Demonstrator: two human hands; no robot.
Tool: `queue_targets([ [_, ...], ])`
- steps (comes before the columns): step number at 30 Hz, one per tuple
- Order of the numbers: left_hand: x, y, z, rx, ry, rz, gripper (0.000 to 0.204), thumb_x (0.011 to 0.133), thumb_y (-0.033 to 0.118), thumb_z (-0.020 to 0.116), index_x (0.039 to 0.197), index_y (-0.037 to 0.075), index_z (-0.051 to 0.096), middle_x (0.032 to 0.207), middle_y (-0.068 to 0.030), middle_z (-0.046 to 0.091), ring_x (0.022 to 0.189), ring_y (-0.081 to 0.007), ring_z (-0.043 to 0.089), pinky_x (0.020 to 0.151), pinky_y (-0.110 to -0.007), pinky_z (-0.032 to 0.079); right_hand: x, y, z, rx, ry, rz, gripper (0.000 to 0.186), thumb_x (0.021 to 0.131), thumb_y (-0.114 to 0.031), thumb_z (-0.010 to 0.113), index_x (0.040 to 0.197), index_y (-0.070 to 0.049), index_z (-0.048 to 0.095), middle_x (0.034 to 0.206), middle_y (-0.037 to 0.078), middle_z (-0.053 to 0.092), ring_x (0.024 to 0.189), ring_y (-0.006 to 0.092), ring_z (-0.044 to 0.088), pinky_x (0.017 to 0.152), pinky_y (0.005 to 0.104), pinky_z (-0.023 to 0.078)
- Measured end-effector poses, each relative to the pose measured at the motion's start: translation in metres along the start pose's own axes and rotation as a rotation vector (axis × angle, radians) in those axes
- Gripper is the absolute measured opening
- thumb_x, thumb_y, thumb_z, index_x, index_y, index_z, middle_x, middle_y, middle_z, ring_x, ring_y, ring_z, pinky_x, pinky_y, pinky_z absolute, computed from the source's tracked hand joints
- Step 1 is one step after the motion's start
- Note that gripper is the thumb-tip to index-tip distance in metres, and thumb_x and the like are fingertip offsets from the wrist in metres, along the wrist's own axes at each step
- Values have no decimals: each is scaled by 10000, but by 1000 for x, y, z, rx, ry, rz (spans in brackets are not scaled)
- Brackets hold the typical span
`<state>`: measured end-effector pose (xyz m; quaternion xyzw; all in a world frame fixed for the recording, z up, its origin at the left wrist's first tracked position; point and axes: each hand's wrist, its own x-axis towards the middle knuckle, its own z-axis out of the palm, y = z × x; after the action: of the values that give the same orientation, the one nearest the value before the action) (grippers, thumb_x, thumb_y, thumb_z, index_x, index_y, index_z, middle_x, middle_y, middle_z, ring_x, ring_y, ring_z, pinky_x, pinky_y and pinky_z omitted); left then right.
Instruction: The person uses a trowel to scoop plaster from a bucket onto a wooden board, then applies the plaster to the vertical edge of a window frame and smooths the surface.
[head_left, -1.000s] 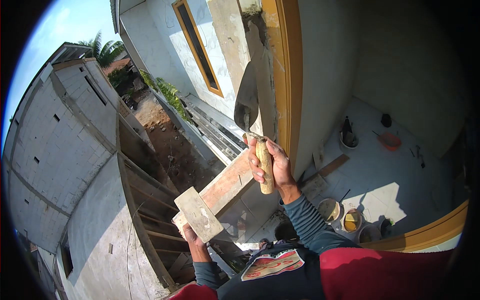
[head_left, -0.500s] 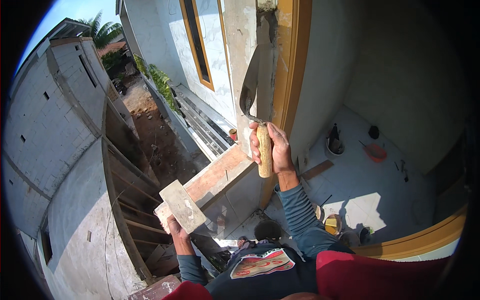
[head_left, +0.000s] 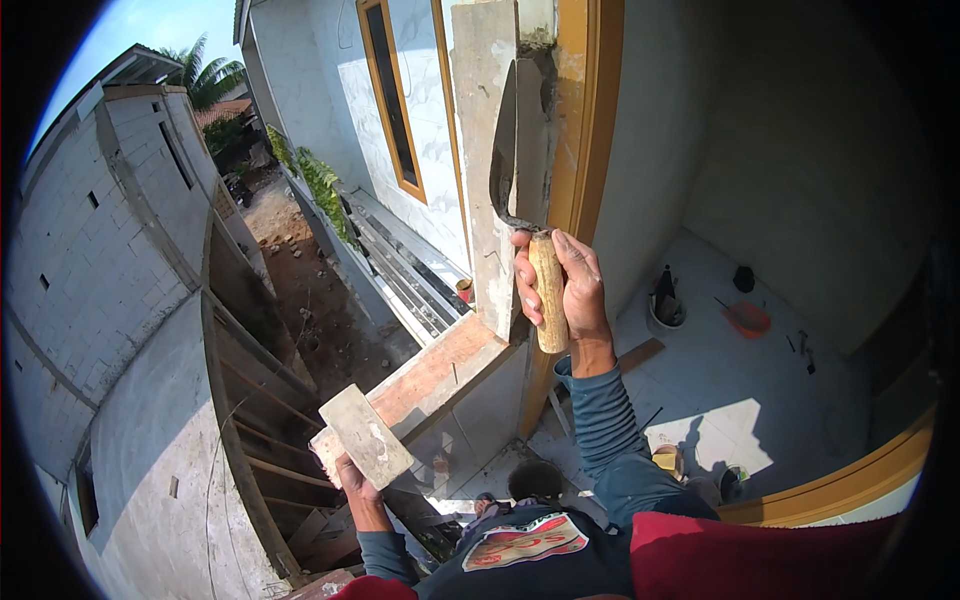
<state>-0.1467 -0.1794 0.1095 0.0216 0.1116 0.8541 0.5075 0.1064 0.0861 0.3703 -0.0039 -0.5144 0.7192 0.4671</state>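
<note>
My right hand (head_left: 568,280) grips the wooden handle (head_left: 548,290) of a trowel, whose steel blade (head_left: 508,135) is raised against a narrow strip of rough grey render (head_left: 542,80) beside the orange door frame (head_left: 584,120). At lower left, my left hand (head_left: 360,485) is closed on the edge of a grey rectangular board (head_left: 370,435), which lies across the end of a plank-topped ledge (head_left: 435,365); the fingertips are partly hidden. The ledge runs up to the pale pillar (head_left: 480,250).
A block-walled building (head_left: 110,290) stands left, above a dirt passage (head_left: 310,300). Inside, on the tiled floor (head_left: 720,430), are buckets (head_left: 665,310), an orange basin (head_left: 745,318) and loose tools. A dark bucket (head_left: 535,480) stands below me near my feet.
My right hand has moved up and slightly right with the trowel, its blade rising along the rendered strip. My left hand and the board show little movement.
</note>
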Motion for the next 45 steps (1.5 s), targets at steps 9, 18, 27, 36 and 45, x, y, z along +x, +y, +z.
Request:
queue_targets([
  [9, 0, -3, 11, 3, 12, 28, 500, 765, 68, 492, 1252, -46, 510, 1167, -211, 610, 1001, -356, 635, 890, -510, 518, 38, 9, -10, -199, 144, -134, 403, 1010, -355, 378, 1071, 10, 538, 719, 47, 544, 515, 93, 517, 423, 238, 456],
  [18, 7, -1, -8, -12, 72, -24, 466, 800, 119, 494, 1237, -40, 523, 1167, -199, 617, 998, -361, 641, 883, -543, 517, -4, 6, -7, -142, 114, -103, 437, 1016, -333, 352, 1065, 66, 526, 714, 73, 522, 465, 109, 494, 374, 225, 439],
  [27, 2, -7, 5, -11, 36, -21, 535, 752, 95, 502, 1267, -46, 502, 1196, -210, 600, 1041, -366, 619, 924, -528, 492, 7, 32, -31, -136, 58, -20, 423, 1008, -362, 377, 1048, 22, 549, 700, 46, 528, 493, 92, 494, 419, 236, 439],
  [36, -5, -6, 11, 19, 6, 31, 501, 794, 79, 498, 1286, -13, 486, 1204, -196, 596, 1033, -354, 625, 899, -529, 509, 5, 34, -60, -196, 131, -56, 448, 995, -393, 410, 1068, 27, 547, 716, 50, 545, 499, 87, 515, 411, 222, 439],
  [45, -1, 2, -6, 28, 17, 62, 493, 824, 93, 498, 1309, 11, 467, 1240, -197, 575, 1063, -361, 613, 906, -540, 505, -24, 39, -51, -121, -17, 60, 449, 1000, -386, 395, 1052, 32, 551, 704, 64, 540, 477, 99, 508, 389, 231, 433],
])
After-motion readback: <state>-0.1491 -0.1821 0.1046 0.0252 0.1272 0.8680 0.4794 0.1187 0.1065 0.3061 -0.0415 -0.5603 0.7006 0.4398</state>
